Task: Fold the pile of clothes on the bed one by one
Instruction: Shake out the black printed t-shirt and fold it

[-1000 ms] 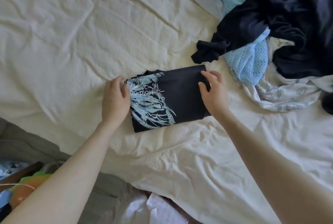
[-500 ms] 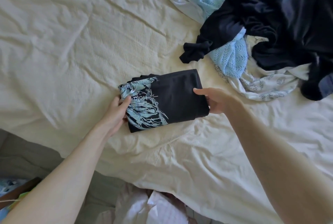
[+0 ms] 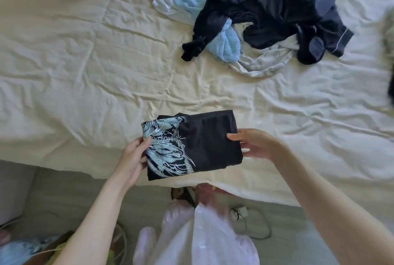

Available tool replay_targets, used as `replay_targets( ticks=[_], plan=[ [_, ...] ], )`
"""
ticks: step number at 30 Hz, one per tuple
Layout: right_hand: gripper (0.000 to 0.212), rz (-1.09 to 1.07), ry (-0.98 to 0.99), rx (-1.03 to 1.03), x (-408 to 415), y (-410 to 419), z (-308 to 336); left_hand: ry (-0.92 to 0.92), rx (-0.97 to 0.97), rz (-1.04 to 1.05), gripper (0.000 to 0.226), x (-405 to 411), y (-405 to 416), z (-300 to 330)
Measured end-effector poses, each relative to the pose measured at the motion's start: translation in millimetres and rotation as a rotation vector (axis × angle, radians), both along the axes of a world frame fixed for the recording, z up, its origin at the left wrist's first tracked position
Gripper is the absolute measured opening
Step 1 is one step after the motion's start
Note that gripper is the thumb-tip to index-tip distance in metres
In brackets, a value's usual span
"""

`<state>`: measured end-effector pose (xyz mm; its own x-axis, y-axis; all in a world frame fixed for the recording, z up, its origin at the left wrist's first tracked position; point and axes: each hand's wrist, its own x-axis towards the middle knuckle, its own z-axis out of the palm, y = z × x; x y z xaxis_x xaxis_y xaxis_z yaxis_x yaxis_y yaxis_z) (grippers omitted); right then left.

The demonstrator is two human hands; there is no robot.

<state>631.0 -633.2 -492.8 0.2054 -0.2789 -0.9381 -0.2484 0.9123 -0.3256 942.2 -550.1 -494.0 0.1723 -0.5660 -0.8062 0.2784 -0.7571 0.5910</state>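
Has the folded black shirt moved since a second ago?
Yes. The folded black shirt has shifted away from the clothes pile, toward the bed's near edge.

Both arms are reaching forward; the left hand point(image 3: 132, 158) is gripping the folded black T-shirt's point(image 3: 204, 141) left edge, the right hand point(image 3: 254, 144) pinching its right edge.

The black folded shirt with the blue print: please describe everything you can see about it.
The shirt is black, seemingly soft knit fabric, folded into a compact rectangle of several layers. A light blue and white feather-like print with small stars and some lettering covers its left part; the right part is plain. It lies roughly flat near the front edge of the cream bed, apart from the pile. The left hand grips its left edge, thumb on top. The right hand holds its right edge, thumb on top.
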Motion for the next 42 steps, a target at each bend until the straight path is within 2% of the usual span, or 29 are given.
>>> replay_targets(
  ticks=[4,9,14,18,22,27,31,34,36,38,40,42],
  plan=[
    [0.026,-0.104,0.010,-0.040,-29.7,69.1,29.0,0.058,0.059,-0.063,0.021,-28.7,40.1,31.4],
    [0.026,-0.263,-0.016,-0.058,-73.6,130.8,60.3,0.038,0.010,-0.219,0.024,-73.7,44.9,65.9],
    [0.027,-0.421,-0.026,-0.130,-123.4,154.4,82.9,0.016,-0.082,-0.404,0.016,-122.9,20.3,93.2],
    [0.030,-0.490,-0.055,-0.170,-168.7,154.7,92.9,-0.068,-0.141,-0.436,0.016,-176.7,0.9,109.6],
    [0.032,-0.511,-0.067,-0.192,-239.6,140.1,100.4,-0.129,-0.165,-0.459,0.016,-255.9,-21.0,121.1],
    [0.023,-0.566,-0.030,-0.201,-357.6,115.4,100.0,-0.212,-0.149,-0.469,0.013,-385.8,-59.7,109.2],
    [0.020,-0.656,0.019,-0.171,-448.2,101.0,87.5,-0.270,-0.159,-0.599,0.012,-495.2,-101.0,91.3],
    [0.019,-0.804,0.008,-0.140,-495.3,82.0,73.6,-0.373,-0.271,-0.776,0.013,-568.6,-151.4,83.7],
    [0.018,-0.926,-0.017,-0.148,-516.4,61.5,62.5,-0.472,-0.410,-0.928,0.017,-618.0,-197.8,83.1],
    [0.016,-1.045,-0.051,-0.191,-533.6,36.6,49.6,-0.588,-0.579,-1.076,0.014,-669.6,-248.7,83.4],
    [0.015,-1.171,-0.102,-0.252,-548.2,9.6,38.4,-0.677,-0.721,-1.173,0.022,-722.5,-297.2,84.8],
    [0.016,-1.292,-0.151,-0.306,-561.7,-16.4,28.2,-0.683,-0.834,-1.238,0.027,-772.2,-335.9,86.6]
  ],
)
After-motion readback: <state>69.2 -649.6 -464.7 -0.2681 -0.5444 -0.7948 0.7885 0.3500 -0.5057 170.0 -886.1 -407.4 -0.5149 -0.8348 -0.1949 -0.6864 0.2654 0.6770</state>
